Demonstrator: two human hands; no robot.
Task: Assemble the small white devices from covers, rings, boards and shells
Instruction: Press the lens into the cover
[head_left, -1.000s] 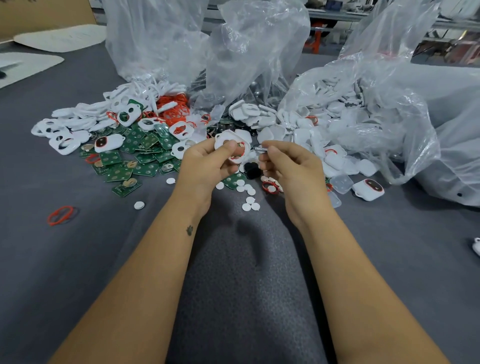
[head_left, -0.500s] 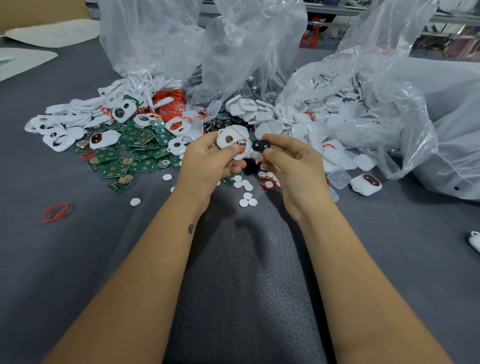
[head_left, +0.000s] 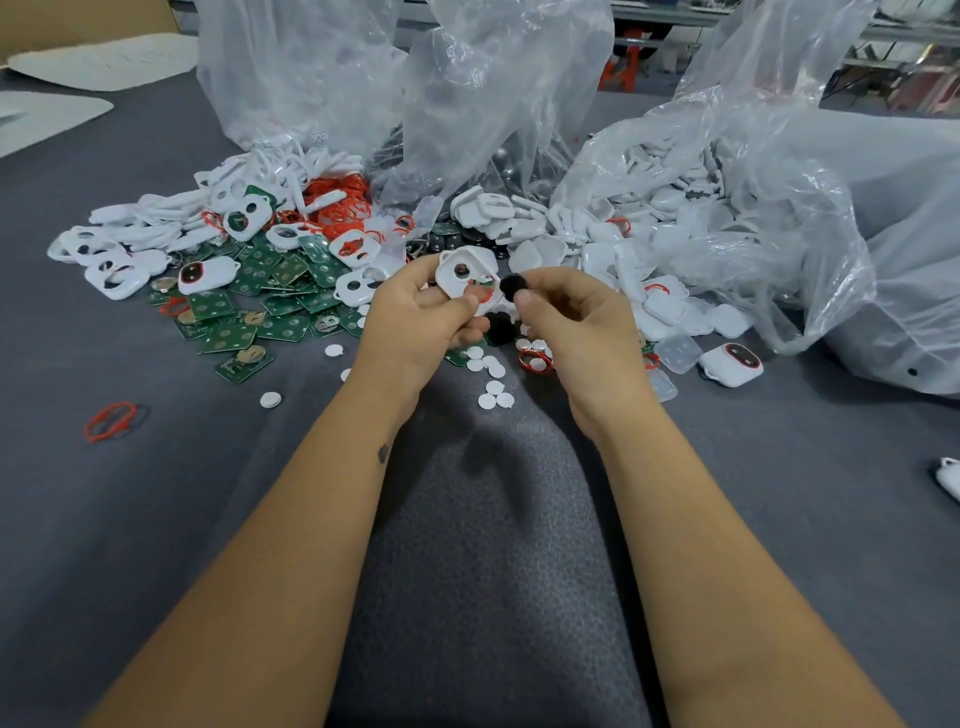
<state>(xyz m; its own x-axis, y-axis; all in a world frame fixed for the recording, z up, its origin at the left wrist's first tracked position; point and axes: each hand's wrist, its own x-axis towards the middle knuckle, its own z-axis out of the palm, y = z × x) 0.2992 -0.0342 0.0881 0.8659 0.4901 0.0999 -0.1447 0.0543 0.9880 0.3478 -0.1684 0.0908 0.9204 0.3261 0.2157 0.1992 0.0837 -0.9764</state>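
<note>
Just above the middle of the frame, the left hand (head_left: 415, 325) grips a white plastic cover with a round hole (head_left: 464, 275), thumb curled over its lower edge, where a bit of red ring shows. The right hand (head_left: 582, 332) pinches a small black round piece (head_left: 513, 287) between thumb and forefinger, right beside the cover's right edge (whether the two touch cannot be told).

Both hands hover over a dark grey felt-like surface (head_left: 467, 571). Behind them, in the left half of the frame, lies a heap of green square circuit boards (head_left: 270, 306), white covers with openings (head_left: 111, 270) and a cluster of red rubber rings (head_left: 340, 205). In the upper right, white plastic shells (head_left: 670, 218) spill out of a clear plastic bag (head_left: 779, 171). Small white round discs (head_left: 493, 397) are scattered on the surface just below the hands. One lone red ring (head_left: 110, 420) lies at the left, well apart from the heap, and an assembled white device with a red-rimmed dark window (head_left: 731, 364) sits to the right of the right hand.
</note>
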